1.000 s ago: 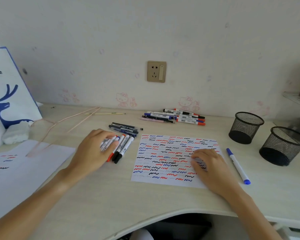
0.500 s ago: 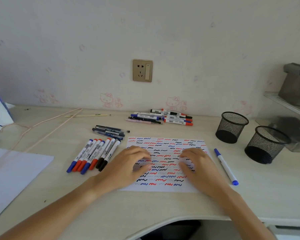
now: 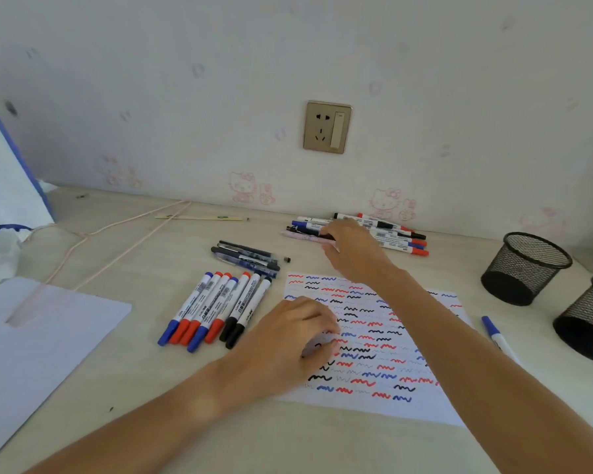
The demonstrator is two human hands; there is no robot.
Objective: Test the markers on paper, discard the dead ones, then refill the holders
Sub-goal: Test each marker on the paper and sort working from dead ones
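Note:
A test paper [image 3: 374, 401] covered in red, blue and black squiggles lies in front of me. My left hand [image 3: 291, 340] presses on its left side with bent fingers and holds nothing. My right hand [image 3: 351, 248] reaches across the paper to a pile of markers [image 3: 399, 239] by the wall; its fingers lie over the pile's left end, thumb apart. A neat row of several capped markers [image 3: 216, 309] lies left of the paper. One blue marker [image 3: 495, 335] lies to its right. Two black mesh holders [image 3: 524, 268] [image 3: 586, 323] stand at the right.
Several dark pens [image 3: 247, 256] lie between the marker row and the wall. A white sheet [image 3: 31, 336], a pink wire hanger [image 3: 117, 230] and a white-and-blue bag [image 3: 7, 186] are at the left. A thin stick [image 3: 199, 217] lies by the wall, below a wall socket [image 3: 327, 127].
My left hand left the marker row and moved onto the paper. My right hand lifted off the paper and reached back to the pile by the wall.

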